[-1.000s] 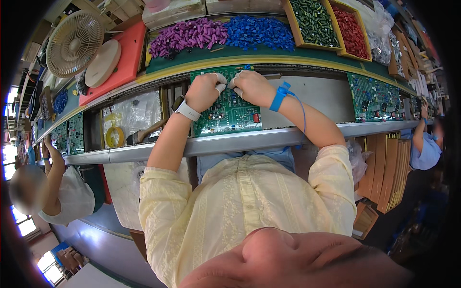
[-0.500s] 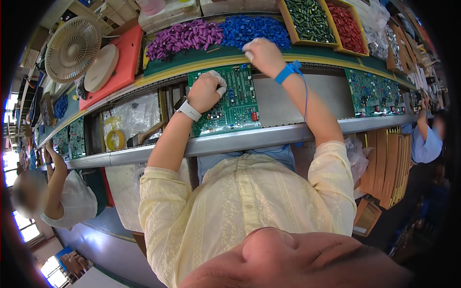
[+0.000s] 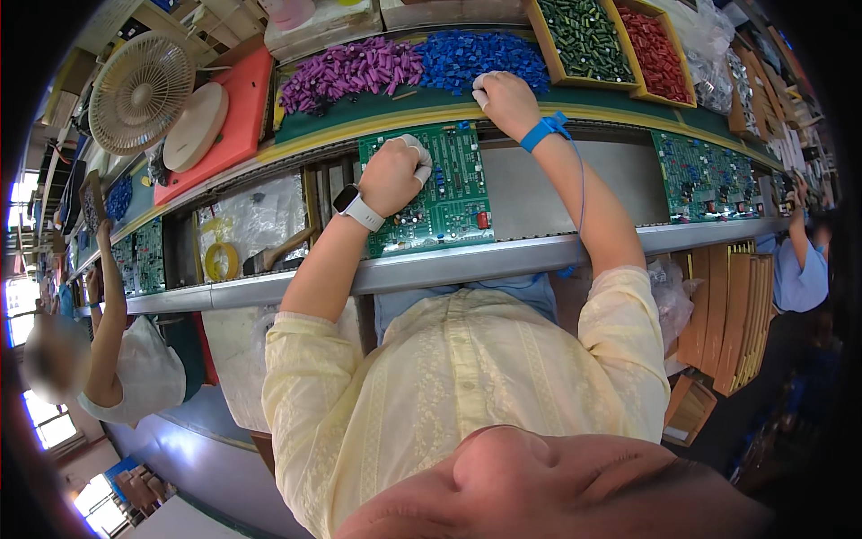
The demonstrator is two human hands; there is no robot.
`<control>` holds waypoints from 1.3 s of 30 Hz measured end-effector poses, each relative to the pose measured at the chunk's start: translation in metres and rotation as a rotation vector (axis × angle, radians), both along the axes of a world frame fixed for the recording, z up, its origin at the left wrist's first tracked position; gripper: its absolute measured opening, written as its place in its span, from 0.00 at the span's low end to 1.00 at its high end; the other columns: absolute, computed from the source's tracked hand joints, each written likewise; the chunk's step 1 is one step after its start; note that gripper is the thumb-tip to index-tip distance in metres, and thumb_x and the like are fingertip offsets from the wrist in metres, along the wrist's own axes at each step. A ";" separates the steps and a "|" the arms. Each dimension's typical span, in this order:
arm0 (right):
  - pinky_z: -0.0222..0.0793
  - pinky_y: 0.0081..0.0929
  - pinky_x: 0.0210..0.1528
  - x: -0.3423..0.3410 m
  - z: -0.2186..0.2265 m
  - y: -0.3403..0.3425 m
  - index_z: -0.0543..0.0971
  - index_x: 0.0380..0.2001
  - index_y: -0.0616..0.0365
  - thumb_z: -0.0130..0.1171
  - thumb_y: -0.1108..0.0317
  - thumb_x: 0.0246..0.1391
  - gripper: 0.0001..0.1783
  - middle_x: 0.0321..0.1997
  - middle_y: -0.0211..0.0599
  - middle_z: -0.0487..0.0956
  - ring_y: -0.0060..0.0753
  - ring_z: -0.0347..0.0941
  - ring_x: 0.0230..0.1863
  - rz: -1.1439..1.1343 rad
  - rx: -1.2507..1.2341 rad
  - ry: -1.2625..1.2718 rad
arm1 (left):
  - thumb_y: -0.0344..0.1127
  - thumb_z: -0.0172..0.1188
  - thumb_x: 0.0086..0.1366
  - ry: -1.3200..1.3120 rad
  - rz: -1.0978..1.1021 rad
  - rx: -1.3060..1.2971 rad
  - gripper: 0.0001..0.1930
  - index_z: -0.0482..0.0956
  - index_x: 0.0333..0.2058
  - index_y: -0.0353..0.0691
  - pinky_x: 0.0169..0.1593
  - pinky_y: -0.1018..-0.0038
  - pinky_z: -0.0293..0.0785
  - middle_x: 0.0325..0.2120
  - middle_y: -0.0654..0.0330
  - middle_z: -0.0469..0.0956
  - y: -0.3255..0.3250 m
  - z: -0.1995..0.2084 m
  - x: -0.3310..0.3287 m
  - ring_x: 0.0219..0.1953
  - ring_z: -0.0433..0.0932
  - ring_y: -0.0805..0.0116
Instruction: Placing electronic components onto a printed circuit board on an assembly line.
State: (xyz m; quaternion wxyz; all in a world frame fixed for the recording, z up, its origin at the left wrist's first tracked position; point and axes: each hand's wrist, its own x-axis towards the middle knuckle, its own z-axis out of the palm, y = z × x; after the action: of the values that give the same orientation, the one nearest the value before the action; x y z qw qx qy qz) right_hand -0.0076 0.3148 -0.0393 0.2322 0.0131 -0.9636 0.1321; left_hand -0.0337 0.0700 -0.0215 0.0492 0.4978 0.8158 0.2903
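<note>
Grip unclear, both hands

Behind the rail (image 3: 431, 271), your board (image 3: 444, 205) bears parts (image 3: 483, 220), some stretches seemingly unfilled; blue pieces (image 3: 480, 56) lie beyond. Your right hand (image 3: 510, 103) hovers near them; your left hand (image 3: 393, 175) curls over the board.

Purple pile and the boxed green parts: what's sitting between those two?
A heap of small blue parts lies between the purple pile and the boxed green parts, in the head view.
</note>
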 end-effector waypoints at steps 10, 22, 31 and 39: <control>0.68 0.39 0.38 0.010 0.016 -0.017 0.77 0.30 0.58 0.53 0.71 0.46 0.07 0.28 0.42 0.77 0.44 0.72 0.34 0.056 -0.136 0.101 | 0.28 0.59 0.49 -0.005 -0.006 0.014 0.04 0.77 0.26 0.35 0.42 0.65 0.68 0.29 0.53 0.74 0.000 -0.005 -0.003 0.36 0.72 0.53; 0.68 0.38 0.39 0.022 0.021 -0.036 0.77 0.33 0.55 0.53 0.71 0.47 0.08 0.32 0.40 0.77 0.44 0.72 0.37 0.111 -0.275 -0.005 | 0.31 0.60 0.49 -0.034 -0.018 -0.079 0.07 0.78 0.29 0.37 0.42 0.65 0.69 0.29 0.53 0.75 0.002 0.004 0.000 0.37 0.73 0.54; 0.66 0.39 0.41 0.027 0.018 -0.067 0.76 0.33 0.57 0.55 0.68 0.46 0.09 0.33 0.42 0.75 0.47 0.71 0.38 0.313 -0.326 -0.187 | 0.42 0.58 0.55 0.320 0.481 -0.131 0.18 0.74 0.42 0.40 0.42 0.63 0.72 0.35 0.48 0.75 0.015 0.005 -0.104 0.38 0.75 0.53; 0.67 0.39 0.43 0.028 0.011 -0.069 0.78 0.33 0.57 0.54 0.70 0.46 0.10 0.36 0.43 0.77 0.46 0.72 0.40 0.389 -0.199 -0.347 | 0.42 0.56 0.56 0.260 0.484 -0.317 0.19 0.73 0.44 0.39 0.40 0.60 0.73 0.36 0.46 0.75 0.021 0.007 -0.113 0.38 0.75 0.50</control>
State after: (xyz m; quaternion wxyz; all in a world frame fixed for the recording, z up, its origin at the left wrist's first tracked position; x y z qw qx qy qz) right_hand 0.0205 0.2457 -0.0279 0.0341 0.1523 -0.9506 0.2684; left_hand -0.1464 0.0912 -0.0142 -0.0491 0.3080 0.9452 0.0970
